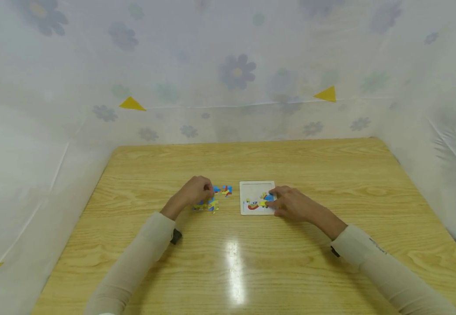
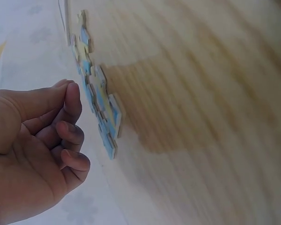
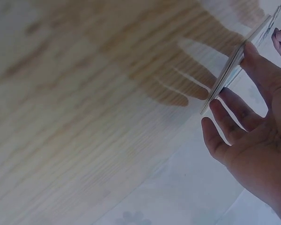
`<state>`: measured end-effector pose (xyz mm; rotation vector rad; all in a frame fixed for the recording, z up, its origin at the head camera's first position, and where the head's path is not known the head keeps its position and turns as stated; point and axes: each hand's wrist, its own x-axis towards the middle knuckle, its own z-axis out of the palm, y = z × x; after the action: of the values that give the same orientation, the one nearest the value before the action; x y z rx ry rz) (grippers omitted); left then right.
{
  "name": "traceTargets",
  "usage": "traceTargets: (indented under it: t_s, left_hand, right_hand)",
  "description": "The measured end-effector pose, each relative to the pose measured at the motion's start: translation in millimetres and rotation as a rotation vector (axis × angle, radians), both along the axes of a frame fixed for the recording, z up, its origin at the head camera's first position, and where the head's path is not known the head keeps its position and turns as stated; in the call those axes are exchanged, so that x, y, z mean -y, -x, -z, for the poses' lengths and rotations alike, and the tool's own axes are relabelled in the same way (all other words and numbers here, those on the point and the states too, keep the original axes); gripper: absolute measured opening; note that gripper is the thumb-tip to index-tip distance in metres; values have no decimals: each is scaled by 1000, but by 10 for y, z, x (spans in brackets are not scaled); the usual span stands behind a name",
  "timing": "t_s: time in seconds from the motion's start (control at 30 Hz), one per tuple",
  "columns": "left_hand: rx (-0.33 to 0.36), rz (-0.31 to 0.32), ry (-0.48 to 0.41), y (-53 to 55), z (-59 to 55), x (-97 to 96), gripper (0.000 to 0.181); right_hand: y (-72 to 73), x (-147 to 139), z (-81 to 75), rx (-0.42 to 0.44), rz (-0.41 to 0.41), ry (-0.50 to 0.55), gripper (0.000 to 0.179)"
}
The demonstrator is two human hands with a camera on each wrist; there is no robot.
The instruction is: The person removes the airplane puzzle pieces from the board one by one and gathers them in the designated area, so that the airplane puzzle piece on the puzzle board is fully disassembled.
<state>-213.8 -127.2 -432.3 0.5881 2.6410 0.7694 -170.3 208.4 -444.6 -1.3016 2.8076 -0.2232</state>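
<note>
- two hands are in view, well apart: the left hand [image 1: 193, 191] at the loose puzzle pieces [image 1: 213, 204], the right hand [image 1: 295, 205] at the square tray [image 1: 241, 199].
- main relation: the tray lies to the right of the pieces, with a strip of bare bench [image 1: 228, 166] between; the right hand is on it, the left hand is much nearer the pieces.
- the tray is close to square, so no clear long axis; its sides run roughly along those of the bench. the pieces lie in a loose spread, its far right end nearest the tray.
- left hand: thumb and forefinger tips meet, other fingers curled, just above the pieces; whether a small piece is caught between the tips, i cannot tell.
- right hand: fingers spread, thumb and fingertips touching the tray's right side.
- count: one tray; several loose pieces, partly behind the left hand, so no sure number, though one blue, red and yellow piece [image 1: 227, 190] sits at the right end.
- coloured patches fill the tray's lower right part; seams too fine to count.
- three yellow triangles [image 1: 131, 104] show on the flowered cloth [image 1: 212, 124].
</note>
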Motion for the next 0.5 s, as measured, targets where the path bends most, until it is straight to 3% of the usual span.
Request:
traceTargets:
  t_s: [0.2, 0.5]
  left_hand:
    - [-38, -9, 16, 63, -31, 6, 14]
    - [-6, 14, -1, 116, -91, -107, 9]
  right_hand:
    - [-5, 0, 21, -34, -11, -1, 37]
    - [-12, -8, 33, -24, -3, 36, 35]
